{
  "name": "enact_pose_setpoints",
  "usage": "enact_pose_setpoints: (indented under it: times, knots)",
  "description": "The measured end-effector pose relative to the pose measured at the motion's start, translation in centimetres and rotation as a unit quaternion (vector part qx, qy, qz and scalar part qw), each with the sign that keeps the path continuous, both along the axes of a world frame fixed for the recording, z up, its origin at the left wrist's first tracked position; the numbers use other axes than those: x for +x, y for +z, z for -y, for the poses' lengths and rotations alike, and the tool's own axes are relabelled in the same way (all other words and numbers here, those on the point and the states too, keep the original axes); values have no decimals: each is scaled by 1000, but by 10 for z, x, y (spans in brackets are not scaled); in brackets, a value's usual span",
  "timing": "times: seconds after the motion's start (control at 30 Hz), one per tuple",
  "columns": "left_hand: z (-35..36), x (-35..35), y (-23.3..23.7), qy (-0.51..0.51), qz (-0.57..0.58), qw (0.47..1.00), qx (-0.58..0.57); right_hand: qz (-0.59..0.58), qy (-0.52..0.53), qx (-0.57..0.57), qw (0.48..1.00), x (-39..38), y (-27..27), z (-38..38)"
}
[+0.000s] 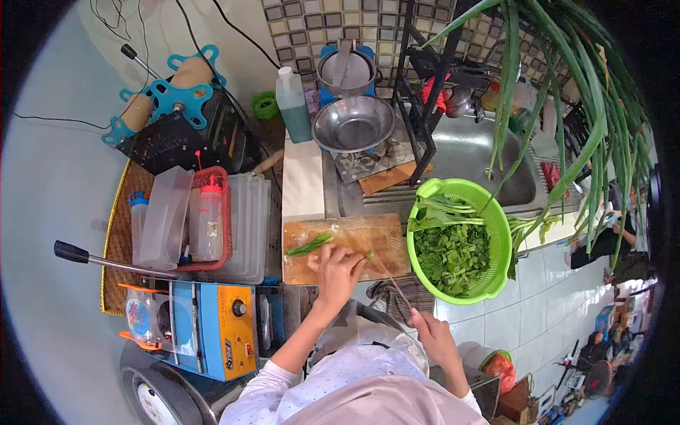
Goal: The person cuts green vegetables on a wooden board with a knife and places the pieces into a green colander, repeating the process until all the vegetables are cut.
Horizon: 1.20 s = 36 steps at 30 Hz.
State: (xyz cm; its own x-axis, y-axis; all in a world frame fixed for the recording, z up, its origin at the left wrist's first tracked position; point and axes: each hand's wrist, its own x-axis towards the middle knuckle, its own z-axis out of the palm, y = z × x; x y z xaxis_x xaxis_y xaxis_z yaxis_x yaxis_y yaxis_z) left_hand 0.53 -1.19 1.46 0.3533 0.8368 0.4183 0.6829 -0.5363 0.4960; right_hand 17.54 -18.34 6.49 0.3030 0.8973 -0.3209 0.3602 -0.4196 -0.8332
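Head view: one, worn on the person's head, facing forward and down. Range: near above cutting board (393,244), its lower edge closest.

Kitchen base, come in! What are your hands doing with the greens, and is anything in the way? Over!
Left hand holding greens on board. Right hand gripping knife. Basket of cut greens close to board's right side. Over.

Basket (504,244) right of board (386,241), possibly touching
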Motion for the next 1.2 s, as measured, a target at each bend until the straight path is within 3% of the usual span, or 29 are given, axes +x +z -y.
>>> enact_pose_setpoints:
  times: [0.07, 0.27, 0.47, 0.67, 0.9, 1.0, 1.1, 1.17, 1.2]
  knots:
    - [2, 0, 0, -1, -4, 1000, -3, 21, 39, -106, 993, 2, 13, -2]
    - [6, 0, -3, 17, -13, 1000, 0, 20, 64, -93, 993, 1, 16, 2]
    - [5, 1, -13, 11, 49, 998, -26, 66, 78, -55, 993, -2, 17, 5]
    - [4, 1, -13, 3, 26, 999, -27, 191, 148, -103, 965, -9, 19, 0]
    - [3, -2, -8, 11, 0, 1000, -8, 187, 138, -73, 970, -14, 14, -16]
    - [-3, -8, -4, 24, 20, 999, -14, 149, 116, -50, 981, -6, 4, -14]
    - [-6, -11, -1, 51, 37, 998, -5, 56, 105, 56, 991, 2, -10, -6]
    - [-3, -7, 5, 57, 29, 998, -25, -165, 25, -76, 983, 2, -8, -2]
    - [-2, -4, 5, 61, 28, 997, -24, -166, 29, -76, 983, 3, -6, 1]
